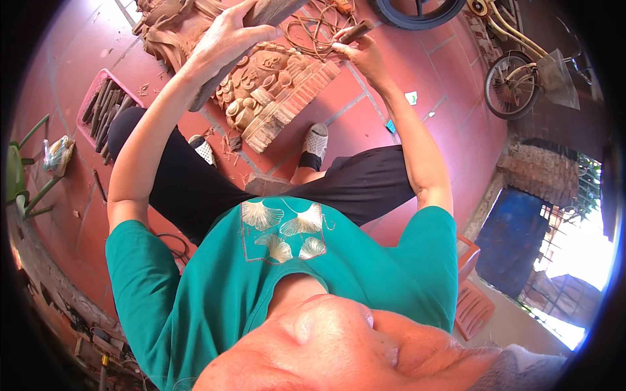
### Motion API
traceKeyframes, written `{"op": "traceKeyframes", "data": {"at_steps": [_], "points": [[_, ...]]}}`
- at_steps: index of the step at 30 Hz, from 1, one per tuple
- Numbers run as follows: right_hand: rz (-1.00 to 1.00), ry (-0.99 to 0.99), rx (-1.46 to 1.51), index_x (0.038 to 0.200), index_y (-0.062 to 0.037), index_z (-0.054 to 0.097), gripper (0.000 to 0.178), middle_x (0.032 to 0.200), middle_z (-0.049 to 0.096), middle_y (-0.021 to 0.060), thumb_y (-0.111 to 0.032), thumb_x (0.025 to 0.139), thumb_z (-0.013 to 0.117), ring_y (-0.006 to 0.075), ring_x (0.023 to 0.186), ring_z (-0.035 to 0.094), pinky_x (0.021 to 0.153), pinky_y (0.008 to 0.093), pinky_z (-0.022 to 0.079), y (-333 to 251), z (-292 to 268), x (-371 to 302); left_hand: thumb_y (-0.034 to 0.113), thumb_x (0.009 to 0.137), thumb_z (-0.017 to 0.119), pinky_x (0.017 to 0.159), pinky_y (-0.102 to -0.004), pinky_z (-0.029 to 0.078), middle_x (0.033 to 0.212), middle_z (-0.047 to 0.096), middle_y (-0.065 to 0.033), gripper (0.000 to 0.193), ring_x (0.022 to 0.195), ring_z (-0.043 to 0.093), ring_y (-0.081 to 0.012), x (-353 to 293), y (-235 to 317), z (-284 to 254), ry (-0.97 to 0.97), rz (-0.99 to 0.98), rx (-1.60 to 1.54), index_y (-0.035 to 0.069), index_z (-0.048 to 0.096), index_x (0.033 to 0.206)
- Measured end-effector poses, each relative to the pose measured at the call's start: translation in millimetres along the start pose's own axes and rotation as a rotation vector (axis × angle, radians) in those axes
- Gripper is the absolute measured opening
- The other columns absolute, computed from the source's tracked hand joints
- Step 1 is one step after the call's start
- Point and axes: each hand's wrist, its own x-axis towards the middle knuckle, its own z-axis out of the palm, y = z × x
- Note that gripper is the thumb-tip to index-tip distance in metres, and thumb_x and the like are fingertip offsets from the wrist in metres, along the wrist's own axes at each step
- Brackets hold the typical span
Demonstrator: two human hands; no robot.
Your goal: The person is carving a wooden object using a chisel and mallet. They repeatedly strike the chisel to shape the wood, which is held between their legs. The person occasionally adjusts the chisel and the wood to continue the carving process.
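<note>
My left hand [222, 45] is raised at the upper left, its thumb and fingers around a long, thick brown wooden piece [270, 12]. That piece runs slantwise under my hand, its lower end beside a carving. Higher on the right, my right hand [366, 60] grips a short brown stick [357, 30] that looks like a tool handle; its other end is hidden. Between and below my hands lies a carved wooden block [267, 88] with raised figures and a stepped, ridged edge. A larger carved wooden piece [173, 32] adjoins it at the upper left.
A pink basket [88, 107] of dark wooden-handled sticks stands left of my knee. Farther left are a green plastic stool [18, 176] and a plastic bag [59, 155]. A coiled cable [306, 36] lies beyond the carving. A bicycle wheel [512, 85] and an orange plastic chair [473, 306] stand at right.
</note>
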Motion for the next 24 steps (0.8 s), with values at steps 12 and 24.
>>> {"op": "traceKeyframes", "data": {"at_steps": [12,24], "points": [[0.15,0.02,-0.055,0.115,-0.0044,0.062,0.031,0.099,0.069,0.0045,-0.016,0.089,0.075,0.0141,0.086,0.07,0.073,0.0285,0.057,0.7,1.3,12.9,0.045,0.079,0.075,0.06,-0.0293,0.046,0.076,0.057,-0.0024,0.058,0.062,0.054,-0.0101,17.4,-15.9,3.4,-0.088,-0.032,0.063,0.004,0.061,0.118],[-0.046,0.006,-0.291,0.1,-0.0028,0.069,0.026,0.088,0.073,0.0056,-0.023,0.085,0.076,0.0152,0.082,0.069,0.076,0.032,0.054,21.9,8.9,17.0,0.045,0.083,0.073,0.063,-0.0325,0.049,0.076,0.058,-0.0071,0.059,0.066,0.059,-0.0132,27.8,-6.3,16.9,-0.097,-0.012,0.114,0.002,0.057,0.12]]}}
